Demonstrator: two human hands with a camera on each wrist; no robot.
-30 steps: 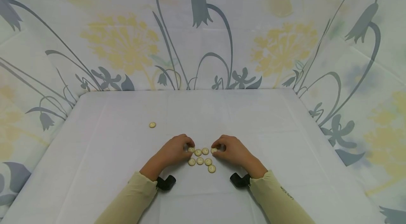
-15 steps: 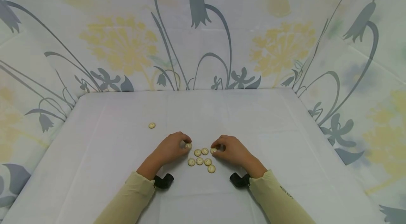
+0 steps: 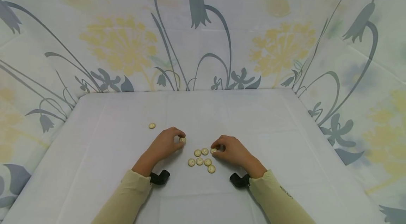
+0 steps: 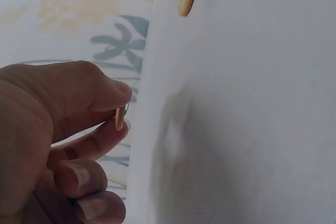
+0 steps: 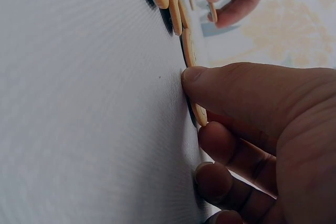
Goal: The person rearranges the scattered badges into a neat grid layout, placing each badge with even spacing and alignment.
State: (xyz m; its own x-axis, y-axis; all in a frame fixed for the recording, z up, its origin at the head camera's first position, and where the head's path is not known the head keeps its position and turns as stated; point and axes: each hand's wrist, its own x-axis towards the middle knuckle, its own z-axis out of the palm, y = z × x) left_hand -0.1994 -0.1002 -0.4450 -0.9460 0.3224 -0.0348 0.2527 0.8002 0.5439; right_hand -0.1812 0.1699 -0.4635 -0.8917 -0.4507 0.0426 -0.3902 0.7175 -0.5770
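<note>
Between the thumb and index finger of my left hand (image 3: 164, 143) is a pale yellow round button (image 3: 182, 140). The left wrist view shows that button (image 4: 119, 118) edge-on, raised above the tabletop. My right hand (image 3: 234, 150) pinches another button (image 3: 214, 151) by its edges; in the right wrist view this button (image 5: 199, 114) lies flat on the cloth. Two buttons (image 3: 204, 151) sit just left of the right fingertips. In front of them runs a row of three buttons (image 3: 199, 161), with one more button (image 3: 211, 169) below its right end.
A lone button (image 3: 152, 125) lies farther back on the left, beyond the left hand. A white cloth (image 3: 253, 118) covers the table. Flower-patterned fabric (image 3: 203, 40) stands up along the back and both sides.
My left hand has lifted its button from the left end of the back row and carried it left and away from me. My right hand has stayed in place.
</note>
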